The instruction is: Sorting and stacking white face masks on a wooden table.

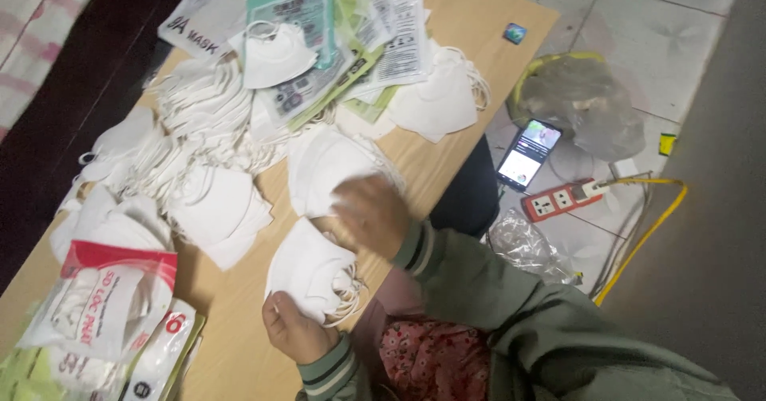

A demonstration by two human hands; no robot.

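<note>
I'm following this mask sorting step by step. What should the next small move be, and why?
Probably lower the right hand onto the loose white mask pile beneath it and lift the top one. The hand is blurred and hovers above that pile, apparently empty, while the left hand already pinches a stack of folded masks at the wooden table edge.

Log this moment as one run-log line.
left hand: holds white mask stack | right hand: blurred, over mask pile | surface: wooden table
</note>
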